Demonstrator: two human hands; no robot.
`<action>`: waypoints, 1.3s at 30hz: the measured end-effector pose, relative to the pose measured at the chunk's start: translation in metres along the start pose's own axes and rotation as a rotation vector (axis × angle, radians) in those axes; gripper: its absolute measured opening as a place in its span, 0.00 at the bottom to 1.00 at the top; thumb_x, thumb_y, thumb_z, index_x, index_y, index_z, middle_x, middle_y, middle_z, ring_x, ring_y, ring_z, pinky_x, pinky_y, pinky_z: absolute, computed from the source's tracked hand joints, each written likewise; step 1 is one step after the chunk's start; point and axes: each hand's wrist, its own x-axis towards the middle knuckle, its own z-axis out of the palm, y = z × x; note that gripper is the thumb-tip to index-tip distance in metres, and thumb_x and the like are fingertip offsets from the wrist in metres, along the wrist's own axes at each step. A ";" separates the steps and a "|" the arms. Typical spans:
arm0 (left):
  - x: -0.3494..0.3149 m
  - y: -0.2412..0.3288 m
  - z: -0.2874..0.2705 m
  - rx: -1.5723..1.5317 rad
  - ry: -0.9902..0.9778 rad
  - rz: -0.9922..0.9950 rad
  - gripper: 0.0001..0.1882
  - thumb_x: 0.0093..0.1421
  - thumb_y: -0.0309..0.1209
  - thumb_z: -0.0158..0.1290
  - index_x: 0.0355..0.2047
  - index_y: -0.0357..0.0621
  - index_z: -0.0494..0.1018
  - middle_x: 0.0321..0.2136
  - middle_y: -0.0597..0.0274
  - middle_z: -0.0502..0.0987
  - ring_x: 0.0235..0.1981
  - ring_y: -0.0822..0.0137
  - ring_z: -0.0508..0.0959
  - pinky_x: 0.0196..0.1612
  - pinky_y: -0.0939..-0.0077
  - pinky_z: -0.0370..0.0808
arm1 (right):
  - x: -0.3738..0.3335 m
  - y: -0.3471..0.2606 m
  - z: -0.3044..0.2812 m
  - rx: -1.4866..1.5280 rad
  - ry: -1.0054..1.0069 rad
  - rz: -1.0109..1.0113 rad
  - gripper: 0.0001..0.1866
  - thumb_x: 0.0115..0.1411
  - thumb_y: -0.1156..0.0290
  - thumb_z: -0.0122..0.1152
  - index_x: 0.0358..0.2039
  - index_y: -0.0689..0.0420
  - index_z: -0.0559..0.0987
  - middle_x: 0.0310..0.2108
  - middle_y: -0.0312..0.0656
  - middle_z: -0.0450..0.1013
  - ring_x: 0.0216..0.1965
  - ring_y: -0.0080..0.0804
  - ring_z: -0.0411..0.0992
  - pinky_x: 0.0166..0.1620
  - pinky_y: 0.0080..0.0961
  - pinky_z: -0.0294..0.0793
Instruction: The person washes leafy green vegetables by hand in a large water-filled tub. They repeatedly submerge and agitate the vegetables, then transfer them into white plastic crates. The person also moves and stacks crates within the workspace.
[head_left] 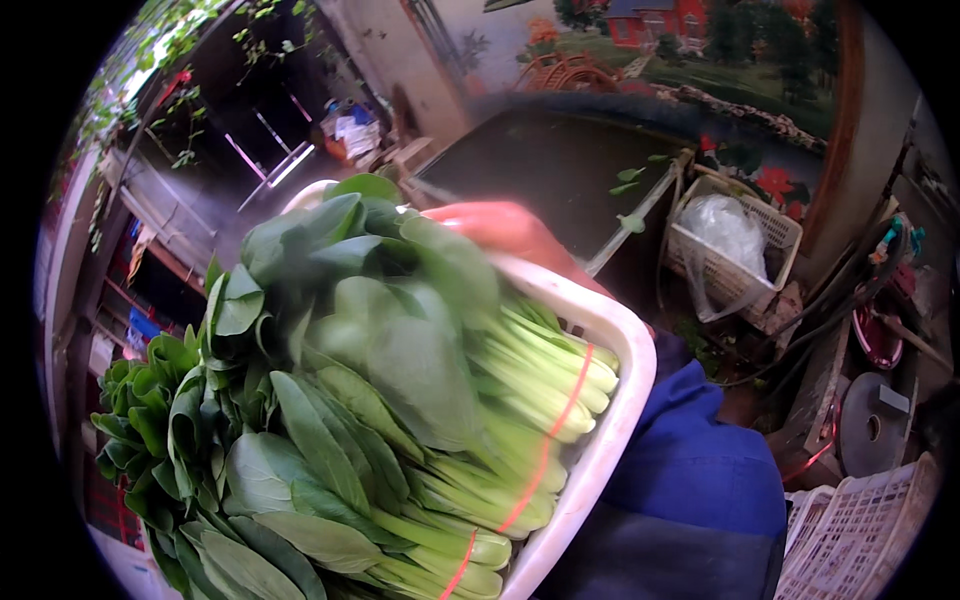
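Note:
A pale plastic basket (632,350) fills the lower middle, tilted and heaped with leafy greens (330,440). The greens lie in bundles, dark leaves toward the left and light green stalks (540,360) toward the right. Red ties (545,455) run around the stalks. My right hand (505,228) grips the far rim of the basket, its fingers partly hidden by the leaves. Behind the basket's right side runs my right arm, in a blue sleeve (700,450). My left hand is out of sight.
Beyond the basket lies a dark, flat rectangular basin or tabletop (540,160). At right stands a cream crate (785,235) with clear plastic in it. White crates (850,540) sit lower right, near a grey reel (873,425) and dark hoses (810,330).

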 end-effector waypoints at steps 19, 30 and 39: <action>0.187 -0.258 0.322 -0.160 -0.119 -0.256 0.34 0.73 0.55 0.36 0.60 0.35 0.69 0.52 0.51 0.78 0.50 0.58 0.80 0.54 0.61 0.78 | 0.051 -0.084 -0.471 -0.491 0.323 0.010 0.21 0.68 0.67 0.56 0.57 0.66 0.78 0.53 0.46 0.78 0.51 0.29 0.77 0.56 0.27 0.75; 0.206 -0.370 0.351 -0.372 -0.200 -0.282 0.37 0.73 0.58 0.35 0.60 0.34 0.68 0.52 0.50 0.78 0.50 0.57 0.80 0.55 0.60 0.78 | -0.030 -0.156 -0.578 -0.626 0.674 0.037 0.28 0.69 0.57 0.51 0.60 0.66 0.73 0.55 0.47 0.75 0.55 0.34 0.74 0.60 0.32 0.71; 0.222 -0.409 0.478 -0.405 -0.231 -0.259 0.36 0.74 0.57 0.34 0.60 0.35 0.67 0.50 0.50 0.78 0.48 0.58 0.81 0.53 0.60 0.79 | -0.060 -0.156 -0.680 -0.552 0.953 -0.053 0.28 0.70 0.56 0.50 0.61 0.66 0.73 0.55 0.46 0.75 0.55 0.34 0.74 0.59 0.32 0.71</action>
